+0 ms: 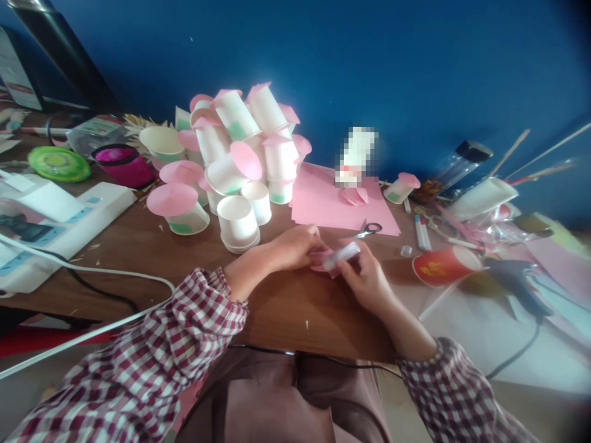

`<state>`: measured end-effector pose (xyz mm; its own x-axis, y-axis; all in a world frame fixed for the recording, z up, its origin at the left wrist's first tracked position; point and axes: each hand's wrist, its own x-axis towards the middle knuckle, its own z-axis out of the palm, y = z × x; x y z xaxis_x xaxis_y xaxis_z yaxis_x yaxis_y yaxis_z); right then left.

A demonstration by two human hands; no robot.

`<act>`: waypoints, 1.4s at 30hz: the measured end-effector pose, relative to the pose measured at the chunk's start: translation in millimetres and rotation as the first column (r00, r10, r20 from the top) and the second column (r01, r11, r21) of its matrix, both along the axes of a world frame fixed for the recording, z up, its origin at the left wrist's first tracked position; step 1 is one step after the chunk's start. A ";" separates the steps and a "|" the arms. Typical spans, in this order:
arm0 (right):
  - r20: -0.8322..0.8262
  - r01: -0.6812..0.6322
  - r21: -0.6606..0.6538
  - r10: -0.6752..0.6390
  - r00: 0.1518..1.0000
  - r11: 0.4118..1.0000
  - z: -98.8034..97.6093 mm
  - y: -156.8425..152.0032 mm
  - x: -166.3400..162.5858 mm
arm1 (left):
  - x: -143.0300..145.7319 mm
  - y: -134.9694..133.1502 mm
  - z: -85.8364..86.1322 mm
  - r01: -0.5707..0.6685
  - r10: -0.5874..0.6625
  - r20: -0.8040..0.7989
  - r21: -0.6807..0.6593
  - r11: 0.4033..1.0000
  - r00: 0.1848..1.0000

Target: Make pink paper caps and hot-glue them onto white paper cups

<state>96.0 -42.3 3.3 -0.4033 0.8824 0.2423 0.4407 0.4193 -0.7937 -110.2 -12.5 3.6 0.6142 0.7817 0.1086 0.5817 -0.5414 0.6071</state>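
Note:
Fingers closed, my left hand (295,246) pinches a small piece of pink paper (318,266) just above the tabletop. My right hand (369,280) is wrapped round a glue stick (344,253), its near end against the pink paper. Beyond my hands lie scissors (369,229) with black handles and a stack of pink sheets (314,197) with small folded pink pieces (355,196) on top. Left of my hands stand plain white paper cups (237,221). Behind them is a pile of paper cups with pink discs (231,166) on their ends.
A power strip (83,215) with white cables sits at the left. On the right are a small clear cap (406,251), a red paper cup (446,266) on its side and a glue gun (517,283). A blue wall (323,61) closes off the back.

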 end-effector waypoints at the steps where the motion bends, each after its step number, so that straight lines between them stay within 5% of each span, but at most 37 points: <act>1: -0.016 0.008 -0.004 -0.008 1.000 1.000 0.9 -0.3 0.4 | 0.1 -0.2 0.5 -0.006 0.006 -0.008 -0.004 1.000 1.000; 6: -0.111 0.054 0.004 -0.054 0.992 0.999 5.0 -3.1 0.5 | 0.9 -0.4 3.7 -0.026 0.024 -0.069 -0.028 0.999 0.997; 15: 0.238 -0.155 0.252 0.094 0.967 0.955 -5.9 -0.7 -4.5 | 0.6 1.5 -3.1 -0.003 0.003 -0.010 0.010 1.000 1.000; 20: 0.300 -0.264 0.249 0.185 0.936 0.932 1.0 -1.8 -4.7 | 1.3 1.4 -2.0 -0.017 0.017 -0.027 -0.004 1.000 0.999; 22: 0.228 -0.215 0.209 0.167 0.959 0.954 3.7 -1.9 -2.0 | 1.6 1.4 -0.5 -0.022 0.021 -0.041 -0.011 1.000 0.999; 25: -0.087 -0.035 0.072 0.041 0.995 0.997 3.9 4.3 5.5 | 1.8 1.2 2.1 -0.038 0.036 -0.089 -0.029 0.999 0.995; 28: -0.387 0.163 -0.027 -0.160 0.908 0.986 0.1 19.3 16.9 | 1.4 0.5 3.8 -0.020 0.021 -0.088 0.014 1.000 0.996; 33: -0.451 0.406 -0.128 -0.417 0.789 0.905 -3.1 38.9 34.6 | 0.0 -0.1 2.1 -0.064 0.068 -0.083 0.048 0.997 0.994; 36: -0.405 0.316 -0.139 -0.345 0.846 0.938 0.9 36.2 34.3 | -0.3 1.0 0.1 -0.042 0.045 -0.073 0.050 0.998 0.996; 42: -0.068 -0.023 -0.070 0.018 0.997 0.997 12.5 17.1 17.9 | 1.2 3.2 -1.4 -0.020 0.021 -0.015 0.027 0.999 1.000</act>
